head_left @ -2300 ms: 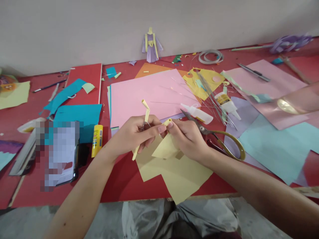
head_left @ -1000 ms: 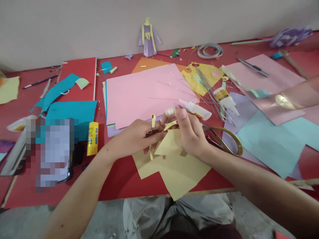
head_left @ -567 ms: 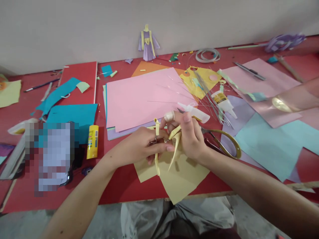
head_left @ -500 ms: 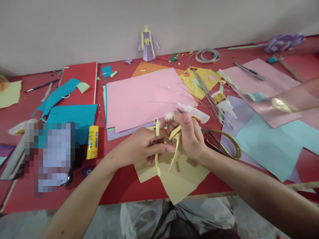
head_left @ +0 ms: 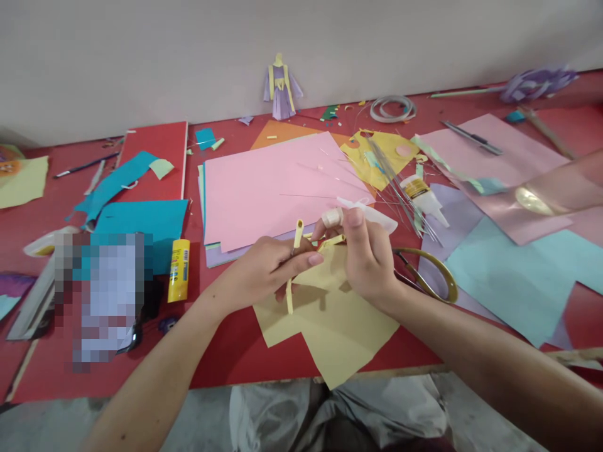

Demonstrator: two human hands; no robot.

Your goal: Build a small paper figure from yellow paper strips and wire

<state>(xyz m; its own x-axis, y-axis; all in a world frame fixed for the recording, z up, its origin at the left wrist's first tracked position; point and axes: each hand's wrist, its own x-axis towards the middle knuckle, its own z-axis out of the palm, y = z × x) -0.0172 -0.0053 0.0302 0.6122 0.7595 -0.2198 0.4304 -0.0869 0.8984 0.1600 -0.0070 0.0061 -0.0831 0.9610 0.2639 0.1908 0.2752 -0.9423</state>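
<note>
My left hand (head_left: 277,267) is closed around a narrow rolled strip of yellow paper (head_left: 289,300), whose hollow end stands up above the fingers. My right hand (head_left: 370,254) has a white wrap on one finger and its thumb raised. At its fingertips lies a second rolled yellow paper piece (head_left: 333,242), slanting between the two hands; the grip on it is partly hidden. Below both hands a cut sheet of pale yellow paper (head_left: 342,329) lies on the table. Scissors with olive handles (head_left: 436,276) rest beside my right wrist, their blades hidden behind the hand.
A stack of pink sheets (head_left: 264,188) lies ahead. A yellow glue stick (head_left: 178,270) stands to the left, a glue bottle (head_left: 425,198) and metal wires (head_left: 389,169) to the right. A purple paper figure (head_left: 281,88) leans at the wall. Another person's forearm (head_left: 565,182) reaches in from the right.
My right hand has shifted slightly right, its wrapped finger also moving right. The hanging yellow flap beside it no longer shows. The strip in my left hand has tilted.
</note>
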